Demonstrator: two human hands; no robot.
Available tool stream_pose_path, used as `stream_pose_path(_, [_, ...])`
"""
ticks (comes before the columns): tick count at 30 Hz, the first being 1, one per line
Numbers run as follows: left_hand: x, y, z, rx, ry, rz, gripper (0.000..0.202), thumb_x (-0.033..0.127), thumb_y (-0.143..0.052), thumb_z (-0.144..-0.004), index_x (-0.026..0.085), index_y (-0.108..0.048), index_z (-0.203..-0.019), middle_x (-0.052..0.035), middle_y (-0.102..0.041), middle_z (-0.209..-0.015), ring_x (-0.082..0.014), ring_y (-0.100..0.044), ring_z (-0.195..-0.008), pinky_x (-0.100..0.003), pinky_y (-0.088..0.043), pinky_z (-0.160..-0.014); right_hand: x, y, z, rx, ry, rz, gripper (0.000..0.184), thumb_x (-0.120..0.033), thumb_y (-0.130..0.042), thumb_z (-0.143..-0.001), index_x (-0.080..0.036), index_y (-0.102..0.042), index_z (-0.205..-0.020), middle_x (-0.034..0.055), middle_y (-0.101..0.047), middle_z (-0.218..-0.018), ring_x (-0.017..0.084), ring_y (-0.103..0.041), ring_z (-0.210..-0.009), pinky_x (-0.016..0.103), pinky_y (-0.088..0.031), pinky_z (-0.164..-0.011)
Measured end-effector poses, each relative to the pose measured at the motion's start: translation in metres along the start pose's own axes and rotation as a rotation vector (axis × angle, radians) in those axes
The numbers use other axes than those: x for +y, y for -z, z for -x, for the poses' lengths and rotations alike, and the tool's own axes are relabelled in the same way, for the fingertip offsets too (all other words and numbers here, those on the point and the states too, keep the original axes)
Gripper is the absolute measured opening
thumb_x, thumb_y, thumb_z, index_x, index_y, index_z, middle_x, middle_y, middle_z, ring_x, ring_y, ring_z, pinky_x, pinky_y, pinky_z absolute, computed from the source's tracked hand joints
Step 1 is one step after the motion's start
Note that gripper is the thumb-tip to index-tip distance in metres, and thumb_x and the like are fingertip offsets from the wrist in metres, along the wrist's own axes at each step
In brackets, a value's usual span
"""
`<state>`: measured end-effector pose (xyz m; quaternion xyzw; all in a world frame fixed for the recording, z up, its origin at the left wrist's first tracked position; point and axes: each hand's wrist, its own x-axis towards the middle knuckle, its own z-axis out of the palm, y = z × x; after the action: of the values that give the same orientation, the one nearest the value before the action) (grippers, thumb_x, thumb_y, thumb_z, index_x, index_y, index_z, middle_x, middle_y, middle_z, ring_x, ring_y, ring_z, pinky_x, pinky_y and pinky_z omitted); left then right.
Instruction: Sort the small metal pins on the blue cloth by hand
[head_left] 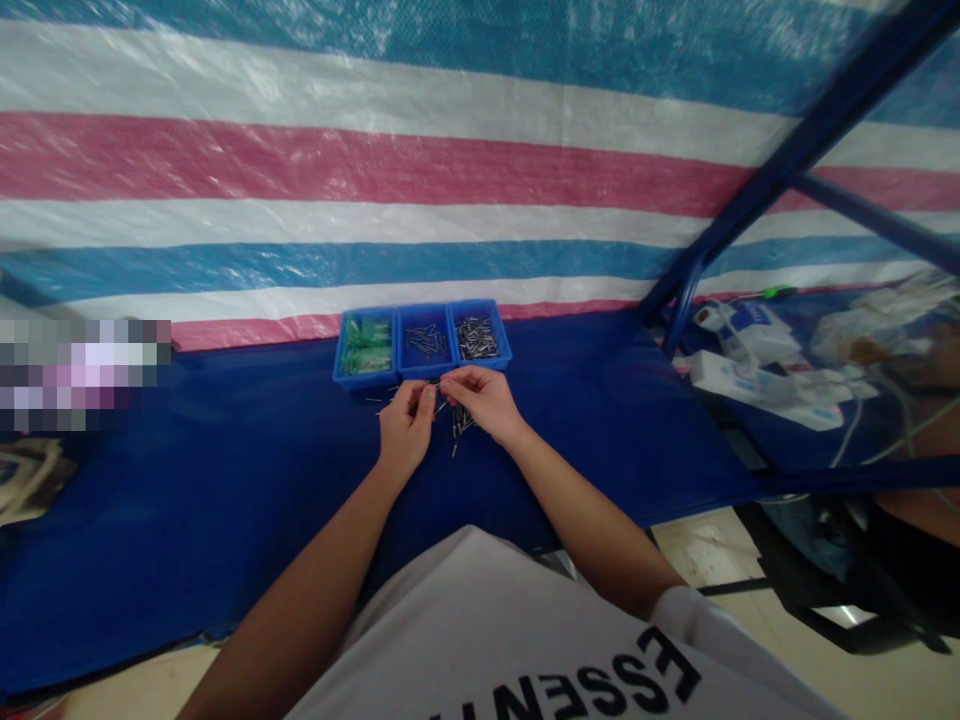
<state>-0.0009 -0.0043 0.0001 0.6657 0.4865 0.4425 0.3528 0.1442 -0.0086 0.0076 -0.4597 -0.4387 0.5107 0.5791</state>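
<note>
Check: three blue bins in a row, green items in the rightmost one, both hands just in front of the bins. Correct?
No: the head view shows the green items in the leftmost bin. The rest stands, left hand and right hand included.

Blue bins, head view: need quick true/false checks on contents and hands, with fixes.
1. Three blue bins stand side by side on the table. True.
2. The right bin is more densely covered with metal pins than the middle bin. True.
3. The green items sit in the right bin. False: they sit in the left bin.
4. Loose pins lie on the table in front of the bins. True.
5. The hands are far apart. False: left hand and right hand are close together.
</note>
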Motion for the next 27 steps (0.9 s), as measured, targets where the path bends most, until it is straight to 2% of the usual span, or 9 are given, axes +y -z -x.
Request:
stream_pose_path(3, [-0.0021, -0.0017, -0.0003, 0.010, 0.014, 0.077, 0.030, 0.043, -0.055, -0.087, 0.020, -0.056, -0.107, 0.0054, -0.056, -0.060, -0.0110, -0.053, -0.052, -0.023, -0.042, -0.055, 0.0004, 0.0004, -0.0003, 0.014, -0.006, -0.030, 0.028, -0.040, -0.079, -0.066, -0.017, -0.069, -0.076, 0.0005, -0.068, -0.068, 0.010, -0.057, -0.057, 0.024, -0.048, -0.059])
stream_pose_path(5, [-0.0039, -0.0025, -0.0004, 0.004, 0.003, 0.071, 0.033, 0.042, -0.057, -0.086, 0.020, -0.056, -0.111, 0.0053, -0.057, -0.061, -0.0108, -0.054, -0.053, -0.023, -0.042, -0.054, 0.0003, 0.0002, -0.0003, 0.017, -0.014, -0.045, 0.029, -0.040, -0.079, -0.065, -0.016, -0.069, -0.076, 0.0002, -0.067, -0.068, 0.009, -0.057, -0.056, 0.024, -0.048, -0.058])
stream_pose_path(14, [-0.0038, -0.0024, -0.0008, 0.001, -0.028, -0.003, 0.023, 0.039, -0.052, -0.089, 0.020, -0.061, -0.097, 0.0056, -0.057, -0.058, -0.0098, -0.053, -0.051, -0.022, -0.042, -0.056, -0.0008, -0.0017, 0.0001, 0.010, -0.023, -0.051, 0.031, -0.042, -0.081, -0.063, -0.017, -0.069, -0.076, 0.0005, -0.068, -0.068, 0.009, -0.056, -0.056, 0.024, -0.048, -0.058])
stream_pose_path(17, [-0.0011, -0.0008, -0.0004, -0.015, -0.023, -0.034, 0.025, 0.041, -0.049, -0.091, 0.019, -0.062, -0.093, 0.0051, -0.057, -0.058, -0.0103, -0.053, -0.052, -0.023, -0.041, -0.057, -0.0013, -0.0015, 0.0001, 0.010, -0.016, -0.049, 0.029, -0.041, -0.080, -0.063, -0.016, -0.069, -0.076, 0.0000, -0.067, -0.067, 0.009, -0.056, -0.056, 0.024, -0.047, -0.058])
stream_pose_path(22, [0.0019, 0.0014, 0.0002, -0.020, -0.020, -0.101, 0.038, 0.043, -0.040, -0.094, 0.018, -0.061, -0.074, 0.0026, -0.057, -0.057, -0.0109, -0.053, -0.054, -0.024, -0.039, -0.058, -0.0016, -0.0013, 0.0004, -0.005, -0.012, -0.058, 0.028, -0.039, -0.080, -0.064, -0.016, -0.068, -0.076, -0.0006, -0.066, -0.066, 0.008, -0.055, -0.055, 0.023, -0.046, -0.057])
stream_pose_path(27, [-0.0003, 0.0004, -0.0001, -0.008, -0.007, -0.074, 0.034, 0.044, -0.044, -0.092, 0.018, -0.061, -0.079, 0.0029, -0.057, -0.058, -0.0110, -0.053, -0.054, -0.024, -0.040, -0.057, -0.0012, -0.0010, 0.0000, -0.004, -0.010, -0.042, 0.029, -0.041, -0.079, -0.065, -0.016, -0.068, -0.076, -0.0001, -0.066, -0.067, 0.009, -0.055, -0.055, 0.024, -0.047, -0.057])
